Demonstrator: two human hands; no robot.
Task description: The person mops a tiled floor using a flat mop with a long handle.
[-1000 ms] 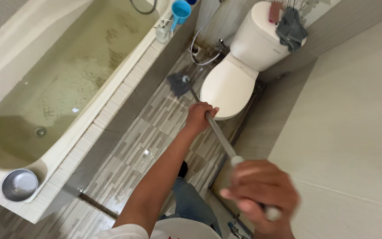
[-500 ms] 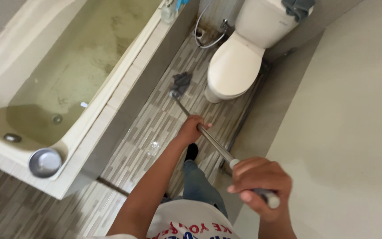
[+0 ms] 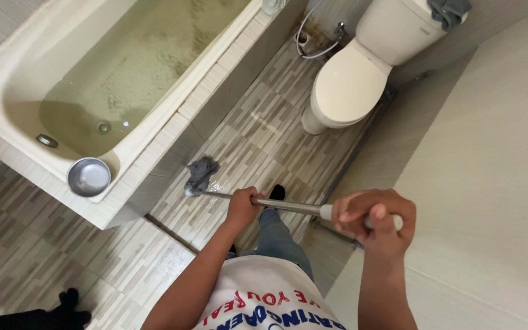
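Observation:
I hold a mop with a metal handle (image 3: 288,206) in both hands. My left hand (image 3: 243,206) grips the shaft low down, near the middle. My right hand (image 3: 374,219) is closed around the white top end of the handle. The grey mop head (image 3: 201,173) rests on the wet tiled floor (image 3: 258,131), right beside the tiled side of the bathtub (image 3: 123,137). The handle lies almost level across my body. My dark-socked foot (image 3: 277,192) shows just behind the shaft.
A white toilet (image 3: 352,82) with shut lid stands at the upper right, a grey cloth (image 3: 448,10) on its tank. A hose (image 3: 313,46) hangs by the wall. A metal bowl (image 3: 88,176) sits on the tub's corner. A pale wall (image 3: 496,171) runs along the right.
The mop head has been drawn back from beside the toilet to the tub's near corner. The handle has swung to nearly level, and the view has shifted down and back.

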